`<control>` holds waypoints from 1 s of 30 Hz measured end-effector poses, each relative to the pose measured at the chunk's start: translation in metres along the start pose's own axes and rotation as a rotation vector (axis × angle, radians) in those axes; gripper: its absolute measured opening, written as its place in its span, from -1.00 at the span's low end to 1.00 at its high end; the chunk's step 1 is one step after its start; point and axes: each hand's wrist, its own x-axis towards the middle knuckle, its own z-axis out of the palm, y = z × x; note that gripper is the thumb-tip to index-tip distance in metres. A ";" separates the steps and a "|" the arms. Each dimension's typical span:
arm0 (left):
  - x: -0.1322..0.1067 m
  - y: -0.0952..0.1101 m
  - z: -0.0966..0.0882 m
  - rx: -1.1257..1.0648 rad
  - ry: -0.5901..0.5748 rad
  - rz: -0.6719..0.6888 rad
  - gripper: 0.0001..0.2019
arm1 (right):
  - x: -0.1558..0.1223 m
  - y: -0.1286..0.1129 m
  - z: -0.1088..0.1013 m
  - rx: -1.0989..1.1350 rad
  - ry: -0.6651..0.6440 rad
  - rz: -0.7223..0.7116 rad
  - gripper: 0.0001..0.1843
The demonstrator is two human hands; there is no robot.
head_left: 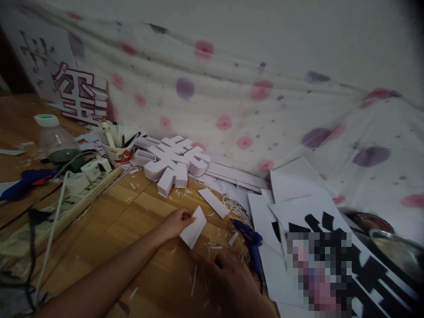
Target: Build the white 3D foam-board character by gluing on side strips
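White piece (194,227) edge-held by left hand (175,223); right hand (233,280), grip cannot be told; room bounded by power strip (74,204), glue gun (253,238).

The desk (135,218) is smooth, faintly glossy wood. The small white piece (195,226) and the cut-out character (169,162) toward the back edge look like matt card; behind hangs creased, matt cloth (218,104).

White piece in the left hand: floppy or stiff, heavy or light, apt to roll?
The white piece is probably fairly stiff: its edges look straight beyond the left hand's grip. Likely light, since that hand seems to pinch it near one edge. Unlikely to roll, given its flat, angular shape.
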 end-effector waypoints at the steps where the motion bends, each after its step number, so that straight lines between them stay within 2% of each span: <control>1: 0.002 0.000 0.001 -0.004 0.031 0.008 -0.75 | 0.000 -0.001 -0.001 0.002 0.005 -0.011 -0.24; 4: 0.006 -0.001 -0.004 -0.027 0.192 0.019 -0.77 | 0.002 -0.007 -0.002 0.028 0.010 0.025 -0.23; 7: 0.005 -0.002 -0.012 -0.054 0.288 0.027 -0.77 | 0.006 -0.011 0.004 0.067 0.024 0.167 -0.19; 10: -0.001 -0.004 -0.010 -0.068 0.258 0.022 -0.76 | 0.013 -0.010 0.005 0.161 0.001 0.331 -0.21; 13: -0.009 -0.006 -0.003 -0.049 0.222 -0.002 -0.75 | 0.023 -0.003 -0.003 0.244 0.012 0.465 -0.32; 16: -0.015 -0.003 -0.003 -0.006 0.171 -0.033 -0.67 | 0.032 0.004 -0.012 0.227 0.030 0.511 -0.42; 19: -0.019 0.006 -0.012 0.226 0.179 -0.068 -0.52 | 0.042 0.007 -0.016 0.200 -0.020 0.513 -0.43; 21: -0.020 0.011 -0.020 0.416 0.244 -0.002 -0.47 | 0.051 0.008 -0.018 0.221 -0.046 0.496 -0.43; 23: -0.020 0.012 -0.024 0.499 0.245 0.163 -0.51 | 0.062 0.008 -0.020 0.261 -0.065 0.468 -0.45; 26: -0.020 0.008 -0.024 0.514 0.077 0.373 -0.52 | 0.083 0.009 -0.023 0.295 -0.083 0.425 -0.47; 28: -0.020 0.002 -0.021 0.524 -0.011 0.413 -0.45 | 0.096 0.010 -0.023 0.269 -0.086 0.383 -0.47; 30: -0.020 -0.001 -0.019 0.539 -0.043 0.422 -0.38 | 0.107 0.010 -0.021 0.231 -0.101 0.349 -0.47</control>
